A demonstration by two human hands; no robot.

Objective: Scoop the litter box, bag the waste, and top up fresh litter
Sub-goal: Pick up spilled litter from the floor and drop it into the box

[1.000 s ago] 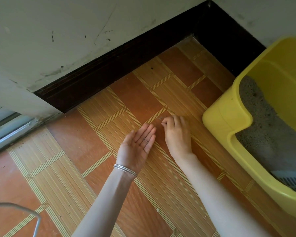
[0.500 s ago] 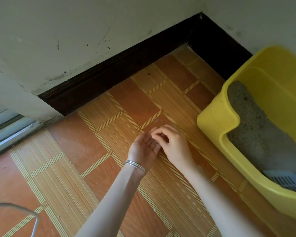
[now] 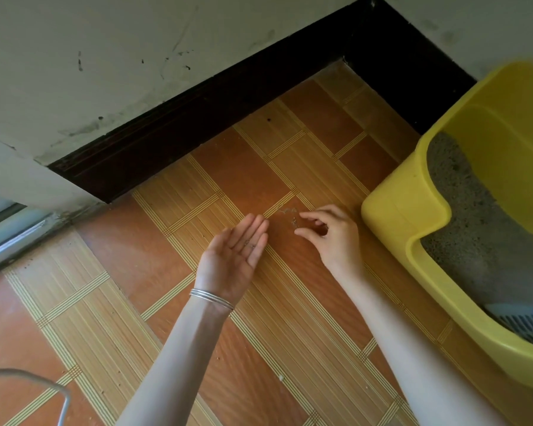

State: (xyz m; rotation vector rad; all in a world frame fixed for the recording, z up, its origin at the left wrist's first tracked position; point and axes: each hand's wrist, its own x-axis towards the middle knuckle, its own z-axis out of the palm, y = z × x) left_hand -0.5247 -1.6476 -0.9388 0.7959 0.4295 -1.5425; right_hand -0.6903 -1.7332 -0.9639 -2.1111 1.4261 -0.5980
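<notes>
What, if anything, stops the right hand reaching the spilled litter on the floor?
Probably nothing, so yes: the right hand hovers beside the grains on bare floor, and the left hand lies open off to one side, not over them.

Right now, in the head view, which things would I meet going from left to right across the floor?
Bent grey wire → left hand, palm up → scattered litter grains → right hand → yellow litter box → blue scoop inside it.
</notes>
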